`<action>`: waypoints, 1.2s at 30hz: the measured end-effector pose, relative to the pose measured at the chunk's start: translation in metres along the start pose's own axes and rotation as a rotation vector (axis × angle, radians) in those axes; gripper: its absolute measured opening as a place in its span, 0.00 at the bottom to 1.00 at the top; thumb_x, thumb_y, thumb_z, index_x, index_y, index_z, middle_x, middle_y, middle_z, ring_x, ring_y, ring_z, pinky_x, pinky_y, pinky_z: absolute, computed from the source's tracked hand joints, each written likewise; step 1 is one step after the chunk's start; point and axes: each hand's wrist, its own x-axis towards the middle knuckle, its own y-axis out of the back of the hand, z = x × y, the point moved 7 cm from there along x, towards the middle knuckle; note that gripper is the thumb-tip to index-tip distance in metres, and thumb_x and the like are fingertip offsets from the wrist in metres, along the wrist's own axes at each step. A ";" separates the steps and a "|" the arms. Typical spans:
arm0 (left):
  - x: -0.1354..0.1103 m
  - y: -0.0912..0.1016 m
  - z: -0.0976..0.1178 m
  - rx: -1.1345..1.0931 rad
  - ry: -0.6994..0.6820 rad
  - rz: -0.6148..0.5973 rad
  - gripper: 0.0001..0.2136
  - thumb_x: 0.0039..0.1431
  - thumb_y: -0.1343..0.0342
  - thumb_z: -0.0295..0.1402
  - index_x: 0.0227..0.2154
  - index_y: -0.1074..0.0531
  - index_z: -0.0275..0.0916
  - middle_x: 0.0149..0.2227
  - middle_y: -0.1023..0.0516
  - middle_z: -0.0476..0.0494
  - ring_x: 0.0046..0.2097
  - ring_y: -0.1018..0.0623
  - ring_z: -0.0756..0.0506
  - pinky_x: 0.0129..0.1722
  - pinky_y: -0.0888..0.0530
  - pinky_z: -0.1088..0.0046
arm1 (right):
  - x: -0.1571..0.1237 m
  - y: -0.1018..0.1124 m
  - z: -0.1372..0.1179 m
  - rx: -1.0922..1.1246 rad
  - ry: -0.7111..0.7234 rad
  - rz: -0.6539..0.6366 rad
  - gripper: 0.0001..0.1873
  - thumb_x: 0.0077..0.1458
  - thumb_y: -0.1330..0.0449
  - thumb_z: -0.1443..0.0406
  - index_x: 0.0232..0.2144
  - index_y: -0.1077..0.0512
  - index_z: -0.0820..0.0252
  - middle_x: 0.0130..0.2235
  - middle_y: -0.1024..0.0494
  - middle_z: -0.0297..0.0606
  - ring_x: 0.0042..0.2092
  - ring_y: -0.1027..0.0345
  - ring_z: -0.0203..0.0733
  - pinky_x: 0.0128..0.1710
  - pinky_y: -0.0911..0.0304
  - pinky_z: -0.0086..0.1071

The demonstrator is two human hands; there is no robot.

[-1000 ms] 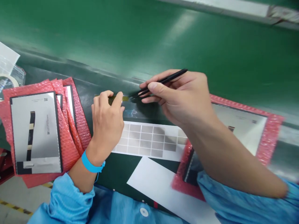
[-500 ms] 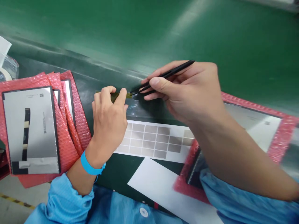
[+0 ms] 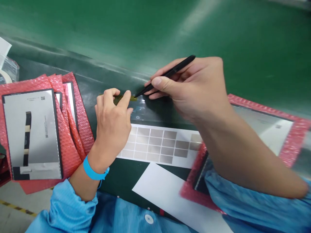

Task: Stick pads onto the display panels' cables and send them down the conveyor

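Note:
My left hand [image 3: 113, 118] rests on the bench with its fingers bent and apart. Its fingertips press on a narrow strip of translucent yellow tape [image 3: 133, 98], which is partly hidden under the fingers. Between the thumb and fingers of my right hand [image 3: 194, 87] is a pair of black tweezers [image 3: 176, 68], slanting down to the left. Their prongs look closed together, and the tip meets the tape's right end; whether it grips the tape I cannot tell. Below the hands lies a white sheet of grey rectangular stickers [image 3: 155, 141].
At left, display panels [image 3: 41, 139] lie on stacked pink bubble-wrap bags [image 3: 70, 152]. Another panel [image 3: 262, 126] on pink wrap sits under my right forearm. A plain white sheet [image 3: 155, 187] lies near the bench's front edge. A tape roll [image 3: 5, 77] shows at far left.
The tweezers' prongs, apart before, have come together at the tape's end. My right hand has shifted slightly up and left. The left hand stays almost in place.

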 end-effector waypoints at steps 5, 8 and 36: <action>0.001 0.001 -0.002 -0.027 -0.010 0.009 0.20 0.69 0.36 0.26 0.62 0.21 0.40 0.58 0.27 0.36 0.57 0.26 0.37 0.61 0.23 0.53 | 0.004 0.001 0.009 0.100 -0.032 -0.008 0.17 0.50 0.17 0.54 0.29 0.18 0.56 0.30 0.15 0.39 0.28 0.19 0.39 0.29 0.20 0.28; 0.003 0.001 -0.004 -0.028 -0.024 0.025 0.21 0.67 0.35 0.25 0.62 0.21 0.40 0.57 0.27 0.36 0.57 0.26 0.38 0.62 0.24 0.54 | 0.003 0.004 0.016 0.250 -0.116 -0.033 0.21 0.48 0.17 0.51 0.30 0.19 0.57 0.32 0.15 0.39 0.29 0.18 0.39 0.29 0.19 0.28; -0.107 -0.061 0.180 -0.262 -0.753 -0.220 0.12 0.67 0.39 0.20 0.51 0.22 0.35 0.49 0.15 0.32 0.52 0.17 0.36 0.49 0.17 0.54 | -0.220 0.203 0.021 0.072 -0.242 0.338 0.16 0.54 0.20 0.52 0.30 0.18 0.54 0.32 0.14 0.41 0.34 0.16 0.48 0.25 0.22 0.33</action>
